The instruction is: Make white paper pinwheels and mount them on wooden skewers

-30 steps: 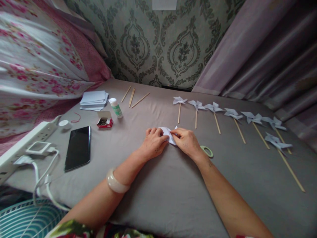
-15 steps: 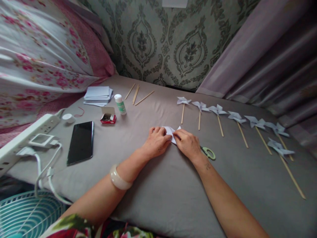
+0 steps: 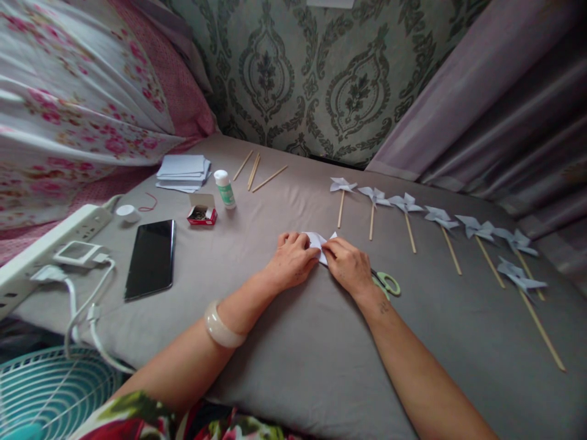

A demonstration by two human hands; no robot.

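A small piece of white paper (image 3: pixel 314 239) lies between my hands at the middle of the bed-like surface, partly hidden by my fingers. My left hand (image 3: pixel 296 260) presses and grips its left side, fingers curled. With thumb and fingertips together, my right hand (image 3: pixel 347 263) pinches the paper's right part, where a pointed corner sticks up. Green-handled scissors (image 3: pixel 389 283) lie just beside my right hand, their blades mostly hidden under it. Finished paper pinwheels (image 3: pixel 406 203) on wooden sticks stretch in a row to the right.
At the back left are a paper stack (image 3: pixel 182 171), a glue bottle (image 3: pixel 224 189), a red box (image 3: pixel 202 214) of small dark pieces and several wooden sticks (image 3: pixel 254 172). Nearer left lie a phone (image 3: pixel 150 260), a white cap (image 3: pixel 128 213), a power strip (image 3: pixel 50 250) with cables and a fan (image 3: pixel 55 391).
Both hands stay at the paper with almost no movement. The whole view has shifted very slightly.
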